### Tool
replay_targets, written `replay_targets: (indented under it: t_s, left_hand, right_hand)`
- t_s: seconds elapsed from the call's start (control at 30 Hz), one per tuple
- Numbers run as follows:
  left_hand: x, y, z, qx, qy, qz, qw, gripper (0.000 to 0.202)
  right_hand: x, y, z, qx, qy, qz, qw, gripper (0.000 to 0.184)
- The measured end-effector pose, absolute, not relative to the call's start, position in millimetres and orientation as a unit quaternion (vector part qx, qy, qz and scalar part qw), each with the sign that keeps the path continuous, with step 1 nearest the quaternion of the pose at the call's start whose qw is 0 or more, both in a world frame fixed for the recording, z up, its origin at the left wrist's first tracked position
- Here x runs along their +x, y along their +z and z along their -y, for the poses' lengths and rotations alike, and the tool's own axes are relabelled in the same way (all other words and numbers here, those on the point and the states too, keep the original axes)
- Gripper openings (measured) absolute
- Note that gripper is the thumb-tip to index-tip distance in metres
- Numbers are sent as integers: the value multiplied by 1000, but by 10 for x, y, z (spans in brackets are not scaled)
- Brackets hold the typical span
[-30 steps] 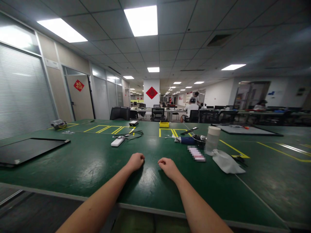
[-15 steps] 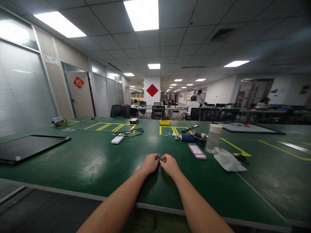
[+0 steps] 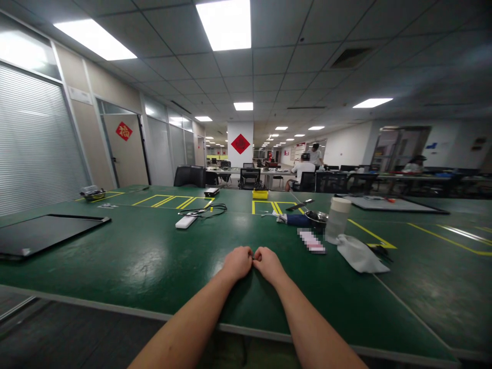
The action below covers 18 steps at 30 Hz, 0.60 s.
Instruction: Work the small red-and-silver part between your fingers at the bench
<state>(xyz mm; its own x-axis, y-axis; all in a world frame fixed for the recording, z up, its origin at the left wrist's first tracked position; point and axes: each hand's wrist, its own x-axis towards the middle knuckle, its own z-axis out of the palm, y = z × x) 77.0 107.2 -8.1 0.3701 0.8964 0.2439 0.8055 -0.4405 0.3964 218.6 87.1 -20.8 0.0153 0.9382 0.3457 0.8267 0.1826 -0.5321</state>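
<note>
My left hand (image 3: 239, 262) and my right hand (image 3: 268, 263) meet over the green table (image 3: 172, 277), fingertips almost touching. The fingers of both are curled and pinched together. Between them shows a trace of something tiny and dark, too small to name and mostly covered by the fingers. Right of my hands lies a pixelated pink-and-white flat item (image 3: 311, 241). Farther left, a white power strip (image 3: 186, 221) rests beside a black cable (image 3: 213, 209).
At the right stand a translucent bottle (image 3: 336, 220), a white pouch (image 3: 361, 254) and a metal bowl (image 3: 317, 219) by a dark blue roll (image 3: 298, 220). A black panel (image 3: 49, 236) covers the left side. A yellow box (image 3: 260, 194) sits at the back. People (image 3: 303, 166) are in the background.
Both hands have dropped slightly towards me, and their fingertips have drawn closer together. The small light thing seen between them before is now mostly covered.
</note>
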Motion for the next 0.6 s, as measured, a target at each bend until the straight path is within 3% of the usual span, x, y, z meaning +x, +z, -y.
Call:
replay_targets:
  t_s: [0.27, 0.6]
  left_hand:
    - [734, -106, -1098, 811, 223, -531, 107, 23]
    - [745, -119, -1120, 819, 326, -447, 153, 9]
  right_hand:
    - [2201, -225, -884, -647, 59, 696, 307, 7]
    - [2226, -207, -862, -600, 105, 683, 403, 7]
